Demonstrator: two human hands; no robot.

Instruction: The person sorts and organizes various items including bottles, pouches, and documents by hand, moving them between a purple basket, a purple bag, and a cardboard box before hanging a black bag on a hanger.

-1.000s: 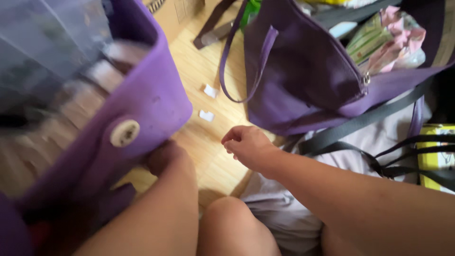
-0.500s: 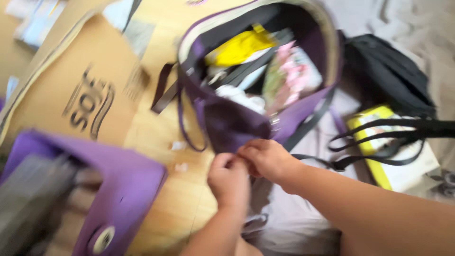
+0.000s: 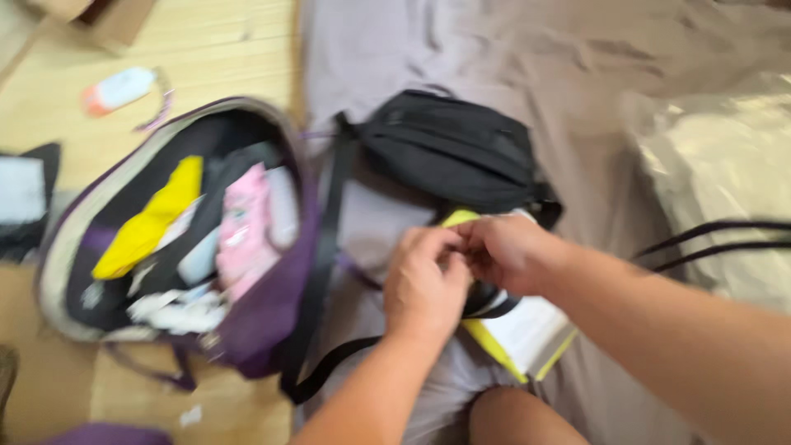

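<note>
left hand [image 3: 424, 284] and right hand [image 3: 504, 250] meet, fingertips pinched together over a yellow-edged white box [image 3: 519, 334]; what they pinch seems blurred. black pouch [image 3: 453, 148] lies just beyond them, open purple bag [image 3: 177, 239] to their left.

Yellow-and-white flat box [image 3: 515, 338] lying on mauve sheet, black straps [image 3: 486, 305] across it, partly under both hands

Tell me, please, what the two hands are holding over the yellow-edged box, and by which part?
It cannot be told for sure. The left hand and right hand meet, fingertips pinched together, above the yellow-edged box and its black strap; blur hides what they grip.
</note>
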